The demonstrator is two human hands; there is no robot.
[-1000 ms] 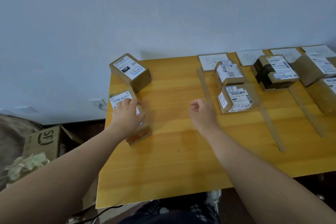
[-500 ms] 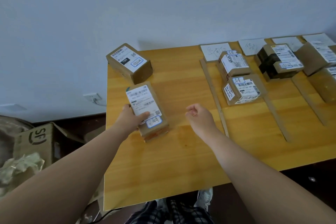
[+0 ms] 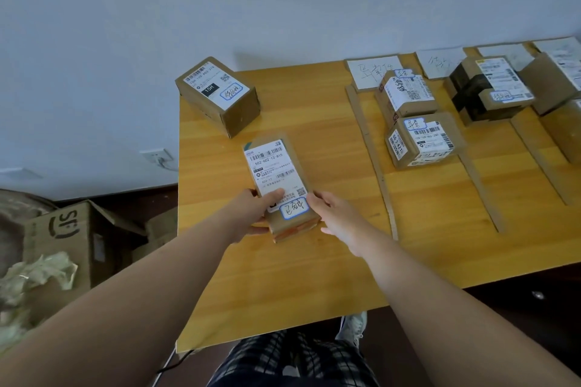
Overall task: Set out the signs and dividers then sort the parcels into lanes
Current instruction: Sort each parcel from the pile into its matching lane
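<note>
While the long box (image 3: 278, 185) sits on the yellow surface (image 3: 314, 276), the left hand (image 3: 251, 214) and right hand (image 3: 330, 214) both grip its near end.

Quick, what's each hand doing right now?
Left hand: grips the long parcel at its near left corner, thumb on the label.
Right hand: holds the same parcel's right edge, thumb at the top.

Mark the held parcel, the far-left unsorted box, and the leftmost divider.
held parcel (image 3: 273, 173): head view, white label.
far-left unsorted box (image 3: 217, 88): head view, top label.
leftmost divider (image 3: 371, 151): head view, mid-strip.
</note>
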